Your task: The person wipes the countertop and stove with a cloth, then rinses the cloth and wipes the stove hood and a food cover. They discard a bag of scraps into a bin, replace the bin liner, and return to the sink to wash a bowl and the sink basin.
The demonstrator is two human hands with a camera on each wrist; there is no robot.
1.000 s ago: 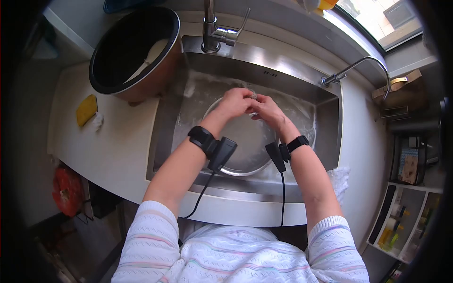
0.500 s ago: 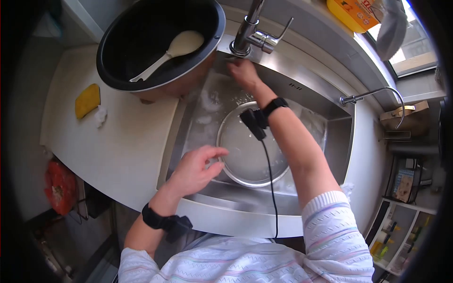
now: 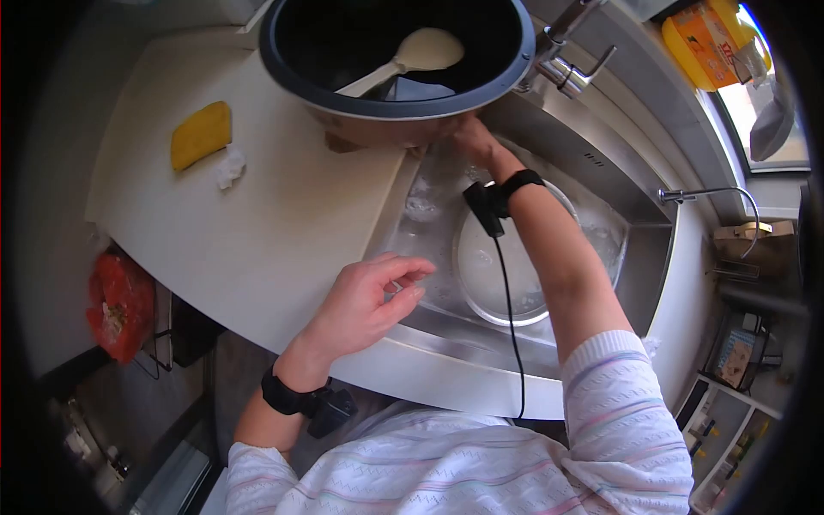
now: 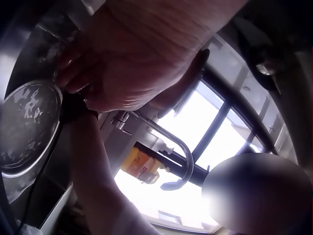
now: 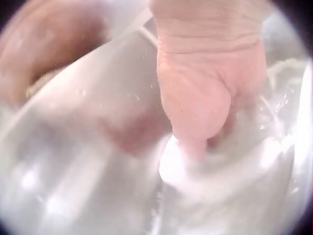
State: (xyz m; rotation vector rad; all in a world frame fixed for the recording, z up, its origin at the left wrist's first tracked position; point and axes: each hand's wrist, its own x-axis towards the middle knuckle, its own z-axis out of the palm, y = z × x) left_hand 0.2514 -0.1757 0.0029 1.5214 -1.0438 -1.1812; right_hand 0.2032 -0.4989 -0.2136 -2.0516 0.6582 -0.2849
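Observation:
My left hand [image 3: 365,300] hovers over the sink's front left edge, fingers loosely bent and nothing between them. The right hand [image 3: 475,140] reaches into the sink's far left corner, and the pot's rim hides part of it in the head view. In the right wrist view the right hand's [image 5: 210,93] fingers point down close to the wet steel wall; I cannot tell whether they hold anything. A round metal pan [image 3: 462,273] with a shiny rim lies in the sink, below the right forearm. Soapy water surrounds it.
A big dark-lined pot [image 3: 386,130] stands on the counter left of the sink, a white rice paddle [image 3: 429,50] inside. Beside it lie a yellow sponge [image 3: 202,136] and crumpled white tissue [image 3: 230,166]. A chrome faucet [image 3: 562,75] rises behind the sink.
The hands, together over the pan a second ago, have parted. My right hand went to the far left corner, my left drew back toward the front edge. The head view swung left.

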